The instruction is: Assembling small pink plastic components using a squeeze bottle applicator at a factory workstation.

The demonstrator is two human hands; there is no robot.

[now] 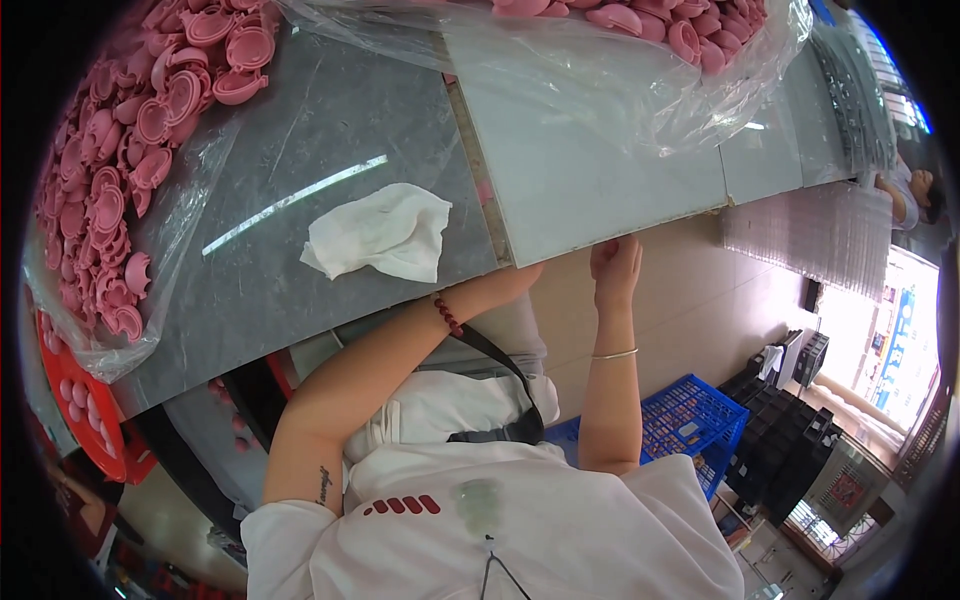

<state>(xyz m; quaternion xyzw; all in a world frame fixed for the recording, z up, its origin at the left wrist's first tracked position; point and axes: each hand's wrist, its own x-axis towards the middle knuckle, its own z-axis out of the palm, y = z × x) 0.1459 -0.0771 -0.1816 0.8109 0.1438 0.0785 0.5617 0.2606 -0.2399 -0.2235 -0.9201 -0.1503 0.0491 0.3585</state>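
Observation:
My left hand (524,276) reaches to the front edge of the table, and the tabletop hides its fingers. A dark red bead bracelet circles that wrist. Just right of it, my right hand (616,262) is raised at the same edge with its fingers curled in. Whatever lies inside those fingers, if anything, does not show. A thin bangle sits on the right forearm. Left of my hands, a crumpled white cloth (380,235) rests on the grey marbled tabletop (330,120). The pale table panel (590,170) lies directly beyond both hands.
Pink round plastic parts (105,200) pile up on clear plastic sheeting at the left, with more pink parts (660,25) at the back. A red tray (75,400) stands at the far left. On the right are a blue crate (700,415) and black crates (780,440).

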